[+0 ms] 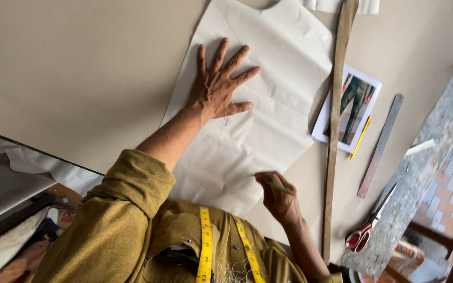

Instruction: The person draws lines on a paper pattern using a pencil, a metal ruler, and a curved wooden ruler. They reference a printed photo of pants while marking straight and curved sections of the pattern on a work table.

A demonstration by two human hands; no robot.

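The left hand (217,86) is lying flat with fingers spread, pressing down the paper pattern (252,99) on the worktop (79,68). The right hand (276,196) is pinching a green pencil (277,186) against the paper's edge.

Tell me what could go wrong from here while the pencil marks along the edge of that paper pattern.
The left hand pins only the pattern at its upper part; near the right hand the edge may shift under the pencil. The paper looks creased, so a line could wander. The scissors lie near the table edge and might get knocked off.
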